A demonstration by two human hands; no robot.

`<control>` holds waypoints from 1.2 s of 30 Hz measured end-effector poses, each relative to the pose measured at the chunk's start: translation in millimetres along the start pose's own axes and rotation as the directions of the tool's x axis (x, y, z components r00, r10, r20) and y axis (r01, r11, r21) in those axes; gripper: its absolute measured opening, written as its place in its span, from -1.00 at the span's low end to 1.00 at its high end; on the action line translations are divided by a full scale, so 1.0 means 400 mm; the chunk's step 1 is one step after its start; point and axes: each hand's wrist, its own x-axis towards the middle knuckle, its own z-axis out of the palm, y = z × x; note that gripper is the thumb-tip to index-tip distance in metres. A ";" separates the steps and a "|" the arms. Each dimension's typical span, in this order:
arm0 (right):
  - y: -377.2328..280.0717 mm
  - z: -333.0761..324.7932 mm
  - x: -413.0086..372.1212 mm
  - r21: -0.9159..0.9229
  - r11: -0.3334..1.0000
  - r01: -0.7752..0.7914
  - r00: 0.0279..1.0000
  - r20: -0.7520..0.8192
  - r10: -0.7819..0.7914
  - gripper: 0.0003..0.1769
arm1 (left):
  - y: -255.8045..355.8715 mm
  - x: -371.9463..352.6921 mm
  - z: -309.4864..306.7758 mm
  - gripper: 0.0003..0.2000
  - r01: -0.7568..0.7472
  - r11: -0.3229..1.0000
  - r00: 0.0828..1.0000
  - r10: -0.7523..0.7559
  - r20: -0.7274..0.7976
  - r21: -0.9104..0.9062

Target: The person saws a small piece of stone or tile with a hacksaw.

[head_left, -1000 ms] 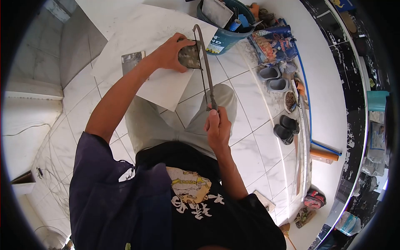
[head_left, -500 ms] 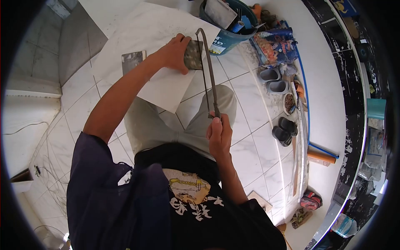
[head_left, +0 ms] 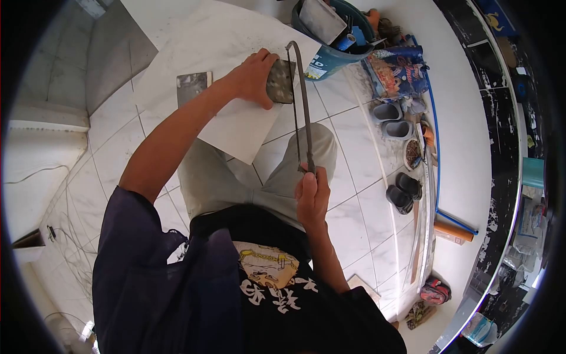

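Observation:
My left hand (head_left: 254,79) is gripped round a dark grey, mottled square piece (head_left: 280,81), pressing it on a large white sheet (head_left: 236,127). A hacksaw (head_left: 305,100) with a curved frame stands upright in the view, its handle wrapped by the fingers of my right hand (head_left: 313,192). The saw's thin blade runs along the right edge of the square piece; whether it touches is hard to tell. Another grey square piece (head_left: 193,87) lies on the sheet, left of my left forearm.
A green bucket (head_left: 336,56) holding tools stands beyond the saw. To the right are a blue bag (head_left: 396,71), grey clogs (head_left: 397,130), black shoes (head_left: 403,193) and a blue pipe (head_left: 433,124). Cables (head_left: 71,248) lie at the left.
The view has shifted slightly. My right hand has moved a little lower with the saw, while my left hand keeps its hold on the square piece.

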 end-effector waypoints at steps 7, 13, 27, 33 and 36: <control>-0.015 0.107 0.264 -0.004 1.000 -0.022 1.000 -0.020 0.022 -0.61 | -0.019 0.009 0.020 0.13 -0.059 0.997 0.996 0.062 -0.062 0.042; 0.026 0.050 0.118 -0.037 0.999 0.008 1.000 -0.025 -0.009 -0.62 | -0.010 0.004 0.005 0.13 -0.055 0.998 0.998 0.055 -0.028 -0.002; 0.023 0.084 0.208 0.008 1.000 0.030 0.999 -0.022 -0.030 -0.55 | -0.019 0.004 0.013 0.12 -0.037 0.999 0.999 0.037 -0.026 -0.016; 0.006 0.005 0.019 -0.038 0.999 -0.020 1.000 -0.001 0.020 -0.55 | -0.016 0.002 0.021 0.13 -0.041 0.999 0.998 0.043 -0.051 0.033; 0.001 0.106 0.269 -0.024 1.000 0.002 1.000 -0.020 -0.002 -0.58 | -0.026 0.009 0.027 0.12 -0.062 0.997 0.997 0.065 -0.051 0.051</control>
